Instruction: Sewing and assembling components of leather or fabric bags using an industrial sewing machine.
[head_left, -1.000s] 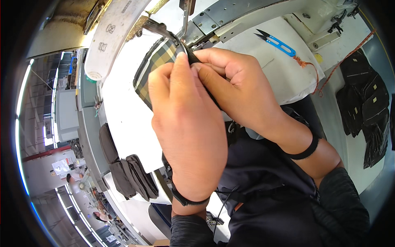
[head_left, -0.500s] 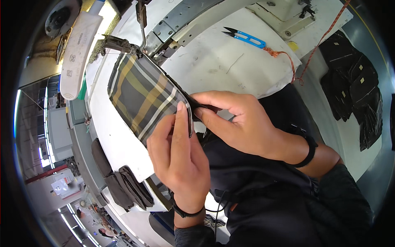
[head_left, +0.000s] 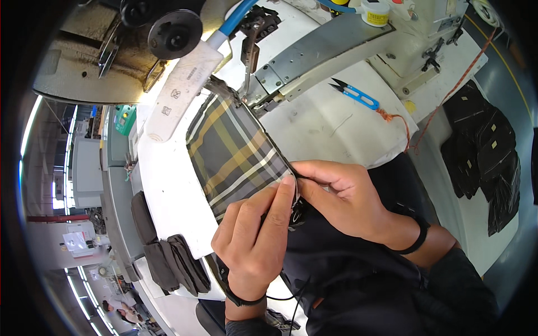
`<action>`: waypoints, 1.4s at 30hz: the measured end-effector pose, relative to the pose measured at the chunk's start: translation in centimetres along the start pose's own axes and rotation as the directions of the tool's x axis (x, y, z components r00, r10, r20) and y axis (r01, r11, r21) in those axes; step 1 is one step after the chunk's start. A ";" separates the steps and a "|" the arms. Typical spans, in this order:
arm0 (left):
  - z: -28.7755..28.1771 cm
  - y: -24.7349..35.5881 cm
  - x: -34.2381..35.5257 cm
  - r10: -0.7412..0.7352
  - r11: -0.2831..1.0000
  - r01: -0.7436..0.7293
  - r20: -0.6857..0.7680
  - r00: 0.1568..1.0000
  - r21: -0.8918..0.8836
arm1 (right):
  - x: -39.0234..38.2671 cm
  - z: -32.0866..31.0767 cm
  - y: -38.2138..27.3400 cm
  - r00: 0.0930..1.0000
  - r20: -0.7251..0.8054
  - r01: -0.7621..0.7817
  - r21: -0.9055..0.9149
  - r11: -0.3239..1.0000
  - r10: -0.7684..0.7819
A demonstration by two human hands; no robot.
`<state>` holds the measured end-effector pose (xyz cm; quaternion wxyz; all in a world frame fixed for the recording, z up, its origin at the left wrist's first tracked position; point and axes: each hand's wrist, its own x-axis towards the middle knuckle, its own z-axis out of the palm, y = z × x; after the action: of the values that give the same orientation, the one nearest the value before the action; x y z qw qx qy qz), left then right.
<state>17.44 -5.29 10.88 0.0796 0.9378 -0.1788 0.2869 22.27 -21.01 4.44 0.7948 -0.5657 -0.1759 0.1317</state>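
Note:
A plaid fabric piece [head_left: 235,151] in grey, yellow and white, with a dark edge, lies on the white sewing bed. Its far corner sits under the presser foot area of the sewing machine [head_left: 319,56]. My left hand [head_left: 255,235] grips the near right corner, index finger laid along the plaid face, its thumb hidden. Close beside it, my right hand [head_left: 347,199] pinches the dark edge of the same corner between thumb and index finger. What lies under the fingertips is partly covered.
Blue thread snips [head_left: 358,96] on an orange cord lie right of the machine arm. Dark fabric pieces [head_left: 485,148] are piled at the far right. Folded dark bundles [head_left: 176,263] rest at the left table edge. A white lamp-like bar [head_left: 182,92] hangs over the bed.
The view has shifted, so the machine and fabric appear lower and further right. Both hands keep hold of the fabric corner, now closer together at its edge.

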 end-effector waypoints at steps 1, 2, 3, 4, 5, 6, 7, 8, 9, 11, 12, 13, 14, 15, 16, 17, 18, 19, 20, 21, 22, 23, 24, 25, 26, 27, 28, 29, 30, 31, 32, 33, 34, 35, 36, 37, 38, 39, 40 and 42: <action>0.0 -0.3 0.2 -0.001 1.000 0.001 -0.005 1.000 0.003 | 0.2 0.1 0.0 0.999 -0.008 -0.031 0.023 0.999 0.031; 0.0 -0.6 0.5 -0.001 1.000 0.002 -0.012 1.000 0.004 | 0.5 0.2 0.2 1.000 -0.004 -0.028 0.021 0.999 0.028; 0.1 -0.9 0.8 0.002 1.000 -0.002 -0.018 1.000 -0.001 | 0.9 0.2 0.3 1.000 -0.012 -0.015 0.026 1.000 0.015; 0.4 -1.2 1.1 0.005 1.000 -0.005 -0.021 1.000 -0.003 | 1.2 0.2 0.4 1.000 -0.021 -0.002 0.030 1.000 0.003; 0.7 -1.6 1.2 0.005 0.999 -0.006 -0.042 0.999 -0.034 | 1.5 0.2 0.4 1.000 -0.025 0.000 0.027 1.000 0.000; 1.0 -2.0 1.3 0.003 0.998 -0.007 -0.062 0.998 -0.063 | 1.9 0.3 0.3 1.000 -0.011 -0.006 0.045 0.999 0.007; 1.1 -2.4 1.5 0.005 0.998 -0.009 -0.062 0.998 -0.064 | 2.3 0.3 0.4 1.000 0.003 -0.013 0.062 0.998 0.013; 1.3 -2.7 1.6 -0.002 0.997 -0.004 -0.071 0.997 -0.077 | 2.7 0.4 0.4 1.000 0.001 -0.012 0.062 0.998 0.012; 1.4 -2.9 1.7 -0.011 0.996 0.003 -0.080 0.997 -0.090 | 3.1 0.5 0.5 1.000 -0.002 0.014 0.054 0.998 -0.014; 1.6 -3.3 2.0 -0.024 0.995 0.014 -0.092 0.996 -0.102 | 3.8 0.9 0.7 0.999 -0.005 0.039 0.046 0.998 -0.039; 1.8 -3.5 2.3 -0.034 0.993 0.022 -0.104 0.994 -0.114 | 4.2 1.1 0.8 0.998 -0.024 0.065 0.071 0.995 -0.063; 1.9 -3.8 2.5 -0.031 0.993 0.019 -0.105 0.994 -0.115 | 4.5 1.2 0.9 0.995 -0.044 0.090 0.096 0.991 -0.086; 2.0 -4.2 2.6 -0.028 0.991 0.015 -0.099 0.995 -0.136 | 4.8 1.1 0.8 0.995 -0.046 0.093 0.096 0.991 -0.089; 1.9 -4.5 2.7 -0.026 0.988 0.012 -0.091 0.995 -0.153 | 5.0 1.2 0.7 0.996 -0.039 0.081 0.081 0.993 -0.078; 1.9 -4.8 2.8 -0.024 0.989 0.010 -0.089 0.996 -0.150 | 5.3 1.2 0.6 0.997 -0.033 0.069 0.066 0.995 -0.067; 2.0 -5.1 3.0 -0.039 0.986 0.025 -0.087 0.995 -0.166 | 5.6 1.4 0.7 0.997 -0.034 0.070 0.070 0.995 -0.068; 2.1 -5.3 3.1 -0.056 0.982 0.040 -0.083 0.995 -0.182 | 6.0 1.6 1.0 0.994 -0.054 0.102 0.089 0.991 -0.098; 2.2 -5.5 3.3 -0.055 0.983 0.040 -0.080 0.995 -0.180 | 6.3 1.6 1.2 0.989 -0.074 0.133 0.107 0.985 -0.126; 2.2 -5.7 3.4 -0.076 0.977 0.058 -0.081 0.994 -0.205 | 6.6 1.5 1.2 0.989 -0.076 0.132 0.110 0.985 -0.124; 2.3 -6.0 3.6 -0.096 0.970 0.076 -0.080 0.992 -0.229 | 6.9 1.2 1.1 0.995 -0.047 0.090 0.095 0.991 -0.086; 2.3 -6.3 3.9 -0.057 0.976 0.037 -0.090 0.994 -0.215 | 7.0 1.1 1.1 0.999 -0.019 0.047 0.078 0.996 -0.046; 2.3 -6.6 4.0 -0.057 0.976 0.038 -0.086 0.995 -0.215 | 7.0 1.4 1.1 0.999 -0.021 0.045 0.081 0.996 -0.043; 2.3 -6.8 4.0 -0.073 0.973 0.059 -0.056 0.996 -0.223 | 7.2 1.8 1.1 0.998 -0.051 0.048 0.165 0.985 -0.041; 2.3 -6.8 4.0 -0.089 0.970 0.080 -0.026 0.996 -0.231 | 7.3 2.0 1.1 0.996 -0.080 0.055 0.248 0.967 -0.036; 2.2 -6.6 4.0 -0.109 0.963 0.102 -0.015 0.994 -0.248 | 7.1 2.1 1.3 0.996 -0.082 0.053 0.249 0.967 -0.034; 2.4 -6.5 3.9 -0.107 0.963 0.100 -0.014 0.994 -0.249 | 6.8 2.3 1.6 0.985 -0.152 0.104 0.145 0.984 -0.082; 2.6 -6.4 3.6 -0.078 0.978 0.065 -0.054 0.996 -0.198 | 6.6 2.5 1.7 0.967 -0.215 0.147 0.036 0.988 -0.136; 2.8 -6.2 3.5 -0.046 0.989 0.033 -0.093 0.995 -0.145 | 6.4 2.2 1.8 0.966 -0.217 0.149 0.034 0.988 -0.138; 2.5 -5.9 3.3 -0.025 0.994 0.014 -0.099 0.995 -0.112 | 5.9 1.8 2.0 0.960 -0.196 0.182 -0.111 0.977 -0.202; 2.5 -6.0 3.2 -0.026 0.994 0.015 -0.100 0.995 -0.111 | 5.7 1.6 2.0 0.951 -0.166 0.215 -0.254 0.943 -0.262; 2.4 -6.2 3.3 -0.016 0.993 0.001 -0.121 0.993 -0.116 | 5.7 1.8 2.0 0.951 -0.163 0.216 -0.255 0.943 -0.262; 2.5 -6.2 3.5 -0.003 0.993 -0.014 -0.136 0.991 -0.120 | 5.7 1.8 1.8 0.959 -0.187 0.189 -0.143 0.972 -0.214; 2.8 -6.2 3.6 -0.006 0.992 -0.013 -0.155 0.988 -0.124 | 5.8 1.9 1.7 0.965 -0.204 0.162 -0.028 0.986 -0.164; 3.1 -6.3 3.9 -0.006 0.992 -0.013 -0.151 0.988 -0.124 | 6.0 2.0 1.8 0.965 -0.206 0.160 -0.026 0.987 -0.162; 3.2 -6.7 4.0 0.008 0.991 -0.028 -0.159 0.987 -0.130 | 6.3 2.1 2.0 0.960 -0.223 0.175 0.001 0.985 -0.170; 3.2 -7.0 4.1 0.021 0.990 -0.044 -0.166 0.986 -0.135 | 6.6 2.3 2.3 0.954 -0.240 0.190 0.027 0.981 -0.178; 3.2 -7.3 4.3 0.045 0.992 -0.065 -0.171 0.984 -0.110 | 7.0 2.4 2.6 0.954 -0.242 0.190 0.026 0.981 -0.178; 3.2 -7.6 4.6 0.045 0.992 -0.064 -0.172 0.984 -0.110 | 7.4 2.6 2.9 0.951 -0.240 0.217 0.062 0.974 -0.197; 3.2 -7.9 4.8 0.078 0.990 -0.097 -0.178 0.981 -0.098 | 7.7 2.8 2.9 0.947 -0.240 0.243 0.099 0.965 -0.214; 3.1 -8.6 5.3 0.122 0.987 -0.139 -0.175 0.977 -0.087 | 7.7 2.9 2.2 0.962 -0.229 0.183 0.133 0.974 -0.150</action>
<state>26.36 0.32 10.94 0.1217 0.8913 -0.2464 0.3608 27.96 -14.73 4.23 0.8586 -0.4971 -0.1245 0.0148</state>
